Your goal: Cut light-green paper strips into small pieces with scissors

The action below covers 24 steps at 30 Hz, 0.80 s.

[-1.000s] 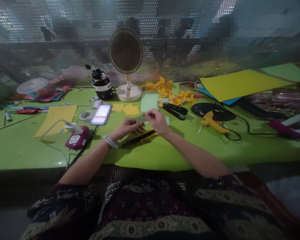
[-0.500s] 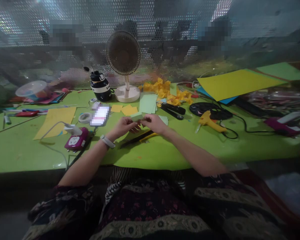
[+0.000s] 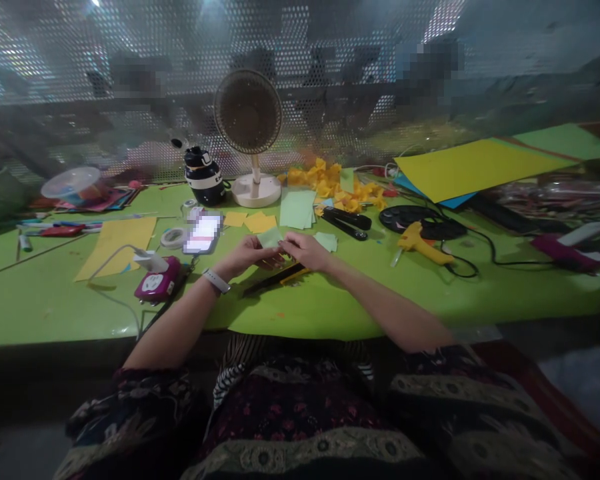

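Note:
Both my hands meet over the middle of the green table (image 3: 330, 307). My left hand (image 3: 247, 256) and my right hand (image 3: 305, 251) pinch a small pale green paper piece (image 3: 271, 237) between their fingertips, held just above the table. A watch sits on my left wrist. Under my hands lies a black and yellow utility knife (image 3: 277, 277). More pale green paper sheets (image 3: 297, 208) lie just beyond, with a small green scrap (image 3: 326, 241) beside my right hand.
A small desk fan (image 3: 250, 133), a dark bottle (image 3: 203, 175), a phone (image 3: 203, 233), a tape roll (image 3: 173, 237), a magenta power strip (image 3: 157, 284), yellow paper (image 3: 115, 241), crumpled yellow pieces (image 3: 330, 180), a black stapler (image 3: 347, 220), a yellow glue gun (image 3: 420, 243) and large coloured sheets (image 3: 475, 168) cover the table.
My hands have drawn slightly closer together and lowered a little toward the table while working the green paper piece. The view has shifted a bit.

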Each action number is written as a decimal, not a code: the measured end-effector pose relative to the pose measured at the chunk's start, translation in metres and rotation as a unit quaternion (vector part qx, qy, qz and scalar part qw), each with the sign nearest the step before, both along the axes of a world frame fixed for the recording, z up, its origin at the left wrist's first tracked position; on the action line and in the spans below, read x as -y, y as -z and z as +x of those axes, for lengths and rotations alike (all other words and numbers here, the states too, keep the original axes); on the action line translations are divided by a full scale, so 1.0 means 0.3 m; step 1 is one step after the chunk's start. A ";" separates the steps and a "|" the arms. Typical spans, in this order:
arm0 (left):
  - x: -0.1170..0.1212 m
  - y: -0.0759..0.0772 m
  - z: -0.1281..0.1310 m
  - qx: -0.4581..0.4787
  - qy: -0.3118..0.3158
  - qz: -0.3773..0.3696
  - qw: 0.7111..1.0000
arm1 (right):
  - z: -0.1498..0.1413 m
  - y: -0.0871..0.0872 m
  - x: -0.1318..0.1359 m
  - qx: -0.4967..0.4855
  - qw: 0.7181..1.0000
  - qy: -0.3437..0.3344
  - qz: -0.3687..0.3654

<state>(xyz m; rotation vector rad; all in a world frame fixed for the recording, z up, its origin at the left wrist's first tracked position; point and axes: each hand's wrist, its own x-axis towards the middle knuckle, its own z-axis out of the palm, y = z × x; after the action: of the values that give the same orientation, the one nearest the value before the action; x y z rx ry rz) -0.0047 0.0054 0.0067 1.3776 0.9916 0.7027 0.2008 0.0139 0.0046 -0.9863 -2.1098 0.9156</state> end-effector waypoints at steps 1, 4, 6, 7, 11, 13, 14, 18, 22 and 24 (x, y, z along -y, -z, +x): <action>-0.002 0.002 -0.001 0.002 0.004 -0.002 1.000 | -0.002 0.001 0.001 -0.007 1.000 0.000 -0.010; -0.010 0.005 -0.008 0.010 0.010 -0.008 1.000 | -0.002 0.000 -0.002 -0.028 0.999 0.005 -0.039; -0.013 0.003 -0.018 0.023 0.006 -0.008 1.000 | 0.007 -0.008 -0.009 -0.042 0.998 0.017 -0.045; -0.015 0.001 -0.024 0.030 0.002 -0.007 1.000 | 0.015 -0.015 -0.014 -0.052 0.997 0.025 -0.048; -0.020 -0.009 -0.045 0.040 -0.028 -0.005 0.999 | 0.050 -0.049 -0.028 -0.114 0.988 0.061 -0.081; -0.021 -0.011 -0.046 0.060 -0.049 -0.003 0.997 | 0.055 -0.059 -0.025 -0.131 0.985 0.067 -0.095; -0.021 -0.010 -0.043 0.077 -0.059 -0.003 0.995 | 0.052 -0.060 -0.021 -0.133 0.984 0.066 -0.101; -0.015 -0.001 -0.021 0.106 -0.083 0.012 0.991 | 0.022 -0.042 -0.005 -0.118 0.985 0.043 -0.115; -0.008 0.004 -0.004 0.067 -0.079 0.038 0.994 | 0.010 -0.026 -0.001 -0.118 0.984 0.011 -0.131; -0.005 0.002 -0.001 0.061 -0.076 0.047 0.994 | 0.017 -0.026 -0.006 -0.116 0.983 0.003 -0.140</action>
<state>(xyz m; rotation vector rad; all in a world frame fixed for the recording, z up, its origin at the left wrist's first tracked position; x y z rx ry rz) -0.0049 0.0069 0.0061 1.3328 0.9829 0.9462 0.2060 0.0156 0.0125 -0.9688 -1.8142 1.2850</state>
